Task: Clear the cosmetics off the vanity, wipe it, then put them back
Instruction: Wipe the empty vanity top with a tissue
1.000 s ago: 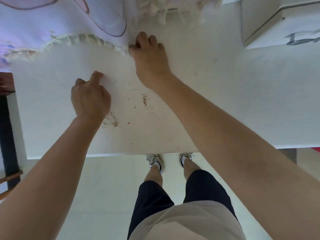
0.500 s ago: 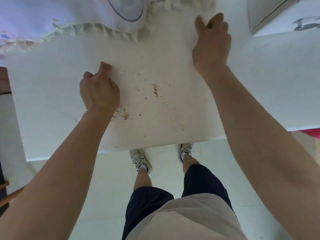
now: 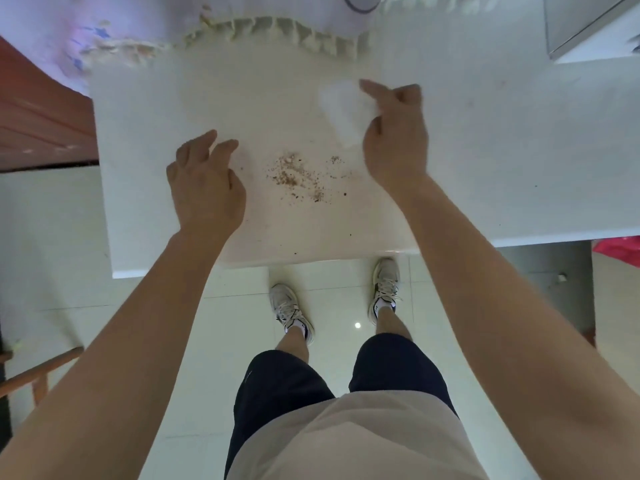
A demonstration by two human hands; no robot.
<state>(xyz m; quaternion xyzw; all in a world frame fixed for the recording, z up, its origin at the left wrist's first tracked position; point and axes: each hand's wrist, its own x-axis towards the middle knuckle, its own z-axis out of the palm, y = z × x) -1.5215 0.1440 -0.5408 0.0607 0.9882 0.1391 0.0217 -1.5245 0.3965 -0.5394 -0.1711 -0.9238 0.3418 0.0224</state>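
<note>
The white vanity top [image 3: 145, 188] lies below me with no cosmetics on it. Brown crumbs [image 3: 298, 174] are scattered near its middle. My right hand [image 3: 394, 140] pinches a white tissue [image 3: 341, 109] just above the top, to the right of and beyond the crumbs. My left hand [image 3: 204, 181] hovers left of the crumbs with its fingers loosely curled and nothing in it.
A pale cloth with a fringed edge [image 3: 277, 32] is pushed back along the far side of the top. A white box-like unit [image 3: 588, 26] stands at the far right. A reddish wooden piece [image 3: 38, 112] is at the left. My feet stand on the tiled floor [image 3: 104, 299].
My right hand came back from the far side holding a white tissue. My left hand lifted off the top and its fingers loosened. The view shifted so the vanity sits more centrally.
</note>
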